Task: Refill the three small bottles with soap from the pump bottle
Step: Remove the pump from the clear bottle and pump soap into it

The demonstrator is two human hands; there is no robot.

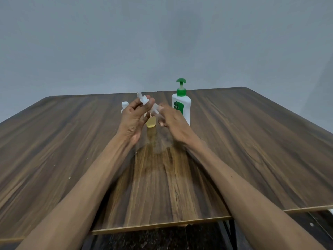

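Observation:
My left hand pinches a small white flip cap at its fingertips, raised above the table. My right hand grips a small clear bottle, tilted with its neck toward the cap. The cap and bottle neck are a little apart. Between my hands, a small bottle holding yellow soap stands on the table, partly hidden. A third small white-capped bottle stands behind my left hand. The white pump bottle with a green pump stands upright just behind my right hand.
A dark wood-grain table spreads wide to both sides. Its front edge runs close to me, with a step in it at the right. A plain grey wall rises behind the far edge.

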